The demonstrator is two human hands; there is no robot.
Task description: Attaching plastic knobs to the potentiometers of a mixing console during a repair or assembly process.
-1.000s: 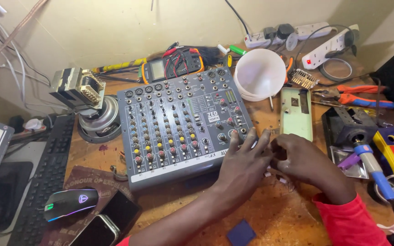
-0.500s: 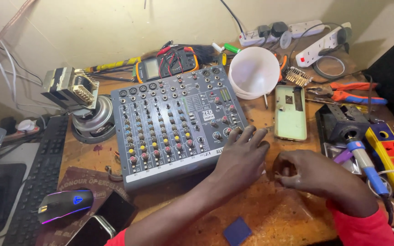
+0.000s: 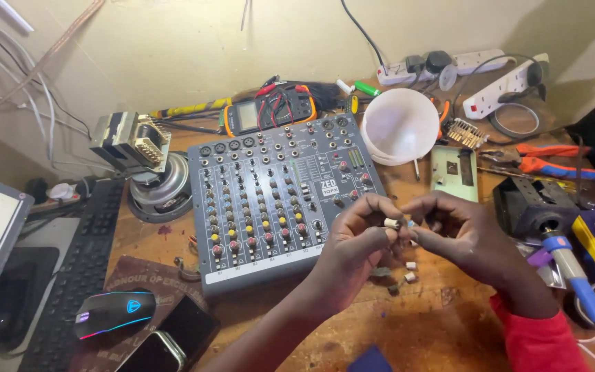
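A small pale cylindrical knob cap (image 3: 392, 223) is pinched between the thumb and forefinger of the left hand (image 3: 356, 248), at the fingertips, just above the wooden bench (image 3: 442, 324). The right hand (image 3: 466, 238) is brought up against it from 3 o'clock, its fingers curled inward and its fingertips meeting those of the left hand around the cap; whether the right fingers actually grip the cap cannot be told. Two more small pale caps (image 3: 410, 271) are seen lying on the bench at 6 o'clock from the pinched one, just below the hands and apart from them.

An audio mixer (image 3: 277, 200) with rows of coloured knobs is set at 9 to 10 o'clock from the hands, its near right corner just beside the left knuckles. A white bowl (image 3: 401, 124) is placed at 12 o'clock, well apart. A soldering iron with a blue handle (image 3: 573, 275) lies at 3 o'clock, and a lit computer mouse (image 3: 115, 313) at 8 o'clock.
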